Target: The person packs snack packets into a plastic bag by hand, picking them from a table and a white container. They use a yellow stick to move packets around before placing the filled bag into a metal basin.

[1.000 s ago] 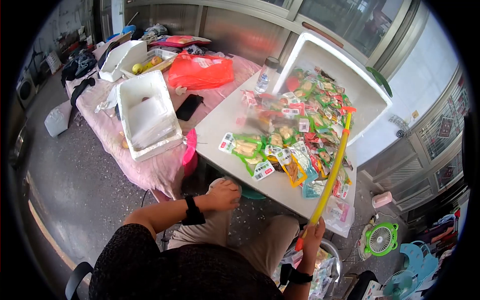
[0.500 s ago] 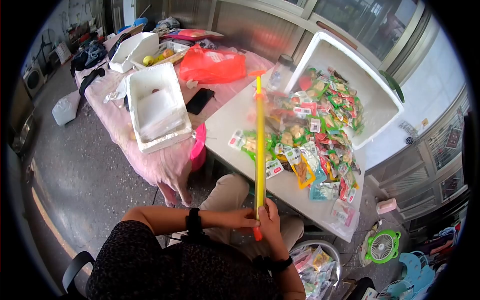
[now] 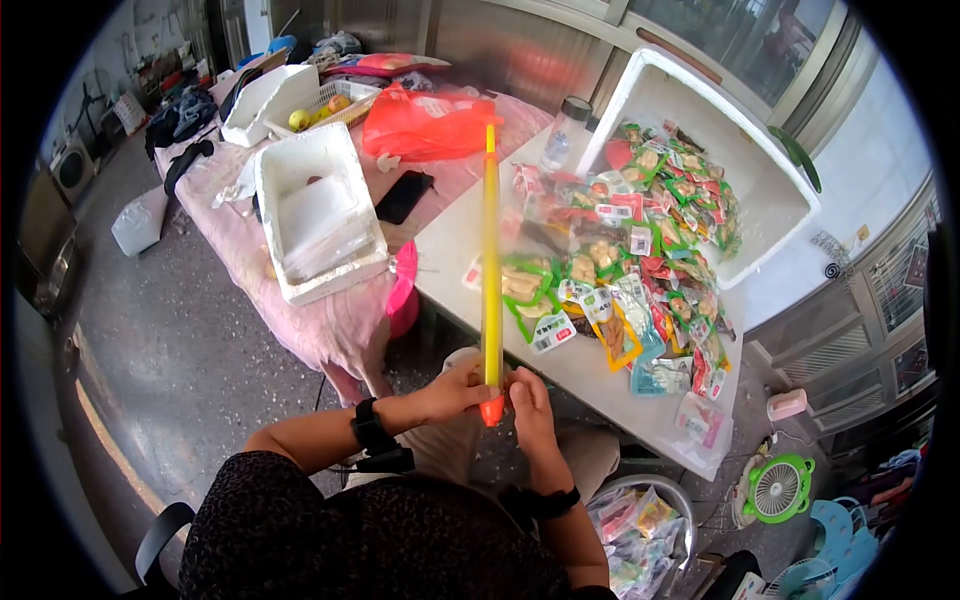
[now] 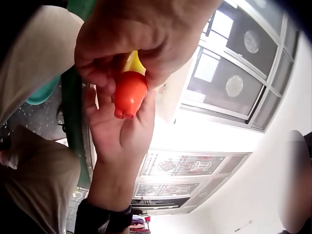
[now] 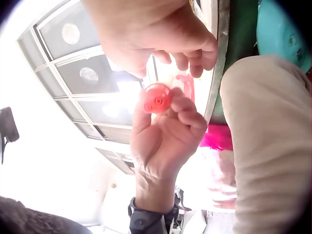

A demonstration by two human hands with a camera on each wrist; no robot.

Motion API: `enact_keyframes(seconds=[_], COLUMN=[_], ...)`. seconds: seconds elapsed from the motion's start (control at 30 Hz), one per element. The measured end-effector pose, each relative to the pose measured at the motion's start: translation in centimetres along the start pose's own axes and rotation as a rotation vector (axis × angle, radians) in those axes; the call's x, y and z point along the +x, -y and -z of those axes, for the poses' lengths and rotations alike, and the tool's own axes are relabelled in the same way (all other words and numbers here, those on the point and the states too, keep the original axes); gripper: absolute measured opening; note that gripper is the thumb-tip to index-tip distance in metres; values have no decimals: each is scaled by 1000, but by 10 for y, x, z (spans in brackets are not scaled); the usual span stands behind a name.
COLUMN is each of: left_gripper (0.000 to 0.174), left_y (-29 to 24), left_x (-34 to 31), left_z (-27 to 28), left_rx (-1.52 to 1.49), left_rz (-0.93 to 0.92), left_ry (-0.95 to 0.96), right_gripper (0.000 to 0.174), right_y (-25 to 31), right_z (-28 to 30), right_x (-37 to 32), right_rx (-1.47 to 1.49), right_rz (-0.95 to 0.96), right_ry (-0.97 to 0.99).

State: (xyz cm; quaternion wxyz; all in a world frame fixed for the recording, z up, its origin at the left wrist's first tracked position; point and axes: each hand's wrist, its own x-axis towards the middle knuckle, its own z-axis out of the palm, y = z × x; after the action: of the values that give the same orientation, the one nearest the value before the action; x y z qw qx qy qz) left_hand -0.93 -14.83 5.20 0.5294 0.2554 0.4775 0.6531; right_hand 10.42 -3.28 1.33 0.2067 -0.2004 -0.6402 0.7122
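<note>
My left hand (image 3: pixel 450 393) pinches a long yellow tube (image 3: pixel 491 260) near its lower, orange-red end cap (image 4: pixel 130 95). The tube stands nearly upright in the head view, its narrower top overlapping the red plastic bag. In the right wrist view, the left hand's thumb and fingers close on the cap, which has small round marks on its face. Just right of the tube is my right hand (image 3: pixel 532 408), fingers loosely bent, holding nothing. Its palm (image 4: pixel 114 134) faces the tube in the left wrist view.
Colourful snack packets (image 3: pixel 610 315) cover much of the white table (image 3: pixel 455 270), spilling from a tipped foam box (image 3: pixel 770 235). A bottle (image 3: pixel 567 135) stands behind. At left, the pink-covered bed holds another foam box (image 3: pixel 340 265) and a phone (image 3: pixel 404 197). A metal basin (image 3: pixel 688 525) sits below right.
The tube has swung from the right, over the packets, to upright before me. The left hand rose from the knee and now grips its lower end; the right hand has let go.
</note>
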Motion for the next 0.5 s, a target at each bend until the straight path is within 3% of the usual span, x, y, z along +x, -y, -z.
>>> enact_keyframes(seconds=[0.2,0.27,0.4,0.47,0.5], left_gripper=[42,41,30,25,26], left_y=[-53,-74,-87,-91,-93], left_x=[38,70,144,159,158], left_z=[49,72,166,186,193], left_rx=[-91,-53,363,460,767], left_rz=[-51,-89,-101,-102,-94], left_ry=[-124,-302,-513,-779,-769], right_gripper=[32,30,28,26,25], right_y=[-4,-4,-15,-20,-21], right_z=[19,24,39,43,45], right_x=[-21,-23,-25,-28,-29], right_rx=[16,70,52,31,20], right_rz=[-37,-100,-126,-76,-51], right_ry=[-64,-113,-138,-120,-109])
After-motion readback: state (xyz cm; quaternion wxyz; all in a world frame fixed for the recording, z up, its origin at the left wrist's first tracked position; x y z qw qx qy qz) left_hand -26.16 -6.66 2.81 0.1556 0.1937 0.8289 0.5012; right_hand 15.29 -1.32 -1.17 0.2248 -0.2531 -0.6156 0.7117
